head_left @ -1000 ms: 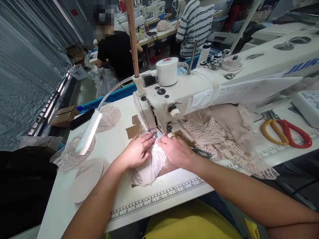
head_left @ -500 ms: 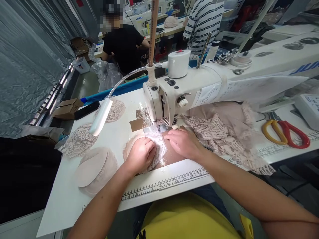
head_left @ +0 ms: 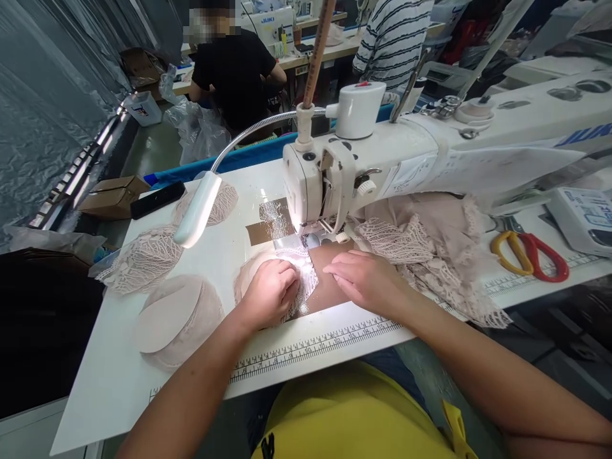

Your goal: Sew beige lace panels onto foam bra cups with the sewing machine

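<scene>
Under the needle of a white sewing machine lies a beige lace piece, brightly lit by the lamp. My left hand rests on this lace piece with its fingers curled in, gripping it; the hand hides part of the fabric. To the right of the lace, my right hand hovers over or rests on the brown plate. Its fingers stretch toward the lace, a small gap apart from it, and nothing shows in them. I cannot tell whether a thread is between the fingertips.
Rounded beige fabric pieces and lace pieces lie at left, near a black flat object. Gathered lace fabric and scissors are at right. A gooseneck lamp overhangs the table. Two people sit or stand beyond.
My right hand has drawn back to the right, from the edge of the lace piece. My left hand stays on the lace. The camera view has shifted slightly.
</scene>
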Demonstrator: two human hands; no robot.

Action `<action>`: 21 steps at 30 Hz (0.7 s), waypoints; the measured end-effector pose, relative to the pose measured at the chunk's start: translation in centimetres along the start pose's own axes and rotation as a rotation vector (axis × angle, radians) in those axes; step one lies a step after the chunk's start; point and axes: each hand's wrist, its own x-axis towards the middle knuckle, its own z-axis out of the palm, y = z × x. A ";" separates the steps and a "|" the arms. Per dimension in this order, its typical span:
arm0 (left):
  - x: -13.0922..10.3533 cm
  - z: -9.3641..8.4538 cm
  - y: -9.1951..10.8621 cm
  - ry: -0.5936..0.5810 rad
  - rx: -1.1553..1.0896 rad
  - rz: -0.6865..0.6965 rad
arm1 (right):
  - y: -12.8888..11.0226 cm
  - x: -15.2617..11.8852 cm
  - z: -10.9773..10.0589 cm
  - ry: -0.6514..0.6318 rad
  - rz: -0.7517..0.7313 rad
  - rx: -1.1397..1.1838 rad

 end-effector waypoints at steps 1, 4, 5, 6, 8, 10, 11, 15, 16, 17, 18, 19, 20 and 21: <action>0.0 -0.1 0.0 -0.002 -0.011 -0.010 | -0.1 -0.2 0.2 0.001 -0.007 0.009; -0.1 -0.5 0.0 -0.020 -0.051 -0.049 | -0.6 -0.5 1.2 -0.021 -0.029 0.001; -0.1 -0.6 -0.1 -0.025 -0.071 -0.061 | -0.8 -0.6 1.5 -0.036 -0.041 -0.021; -0.1 -0.6 -0.1 -0.029 -0.090 -0.072 | -1.1 -0.7 1.8 -0.051 -0.053 -0.052; -0.2 -0.7 -0.3 -0.030 -0.114 -0.079 | -1.5 -1.0 2.4 -0.062 -0.076 -0.118; -0.3 -0.7 -0.5 -0.026 -0.105 -0.062 | -1.7 -1.3 2.7 -0.037 -0.092 -0.163; -0.4 -0.6 -0.5 -0.023 -0.085 -0.040 | -1.7 -1.5 2.8 -0.023 -0.097 -0.176; -0.7 -0.3 -0.6 -0.034 0.032 0.098 | -1.6 -2.2 3.0 -0.007 -0.086 -0.201; -0.7 -0.1 -0.6 -0.051 0.064 0.127 | -1.6 -2.3 2.9 -0.004 -0.083 -0.200; -0.8 0.0 -0.5 -0.068 0.095 0.150 | -1.6 -2.4 2.9 0.004 -0.087 -0.197; -0.8 0.1 -0.5 -0.085 0.128 0.168 | -1.6 -2.4 2.9 0.016 -0.093 -0.192; -0.8 0.2 -0.5 -0.099 0.160 0.183 | -1.5 -2.4 2.9 0.027 -0.100 -0.185; -0.7 0.3 -0.5 -0.107 0.190 0.195 | -1.5 -2.4 2.9 0.037 -0.105 -0.179; -0.7 0.4 -0.5 -0.115 0.215 0.204 | -1.5 -2.4 2.9 0.044 -0.108 -0.174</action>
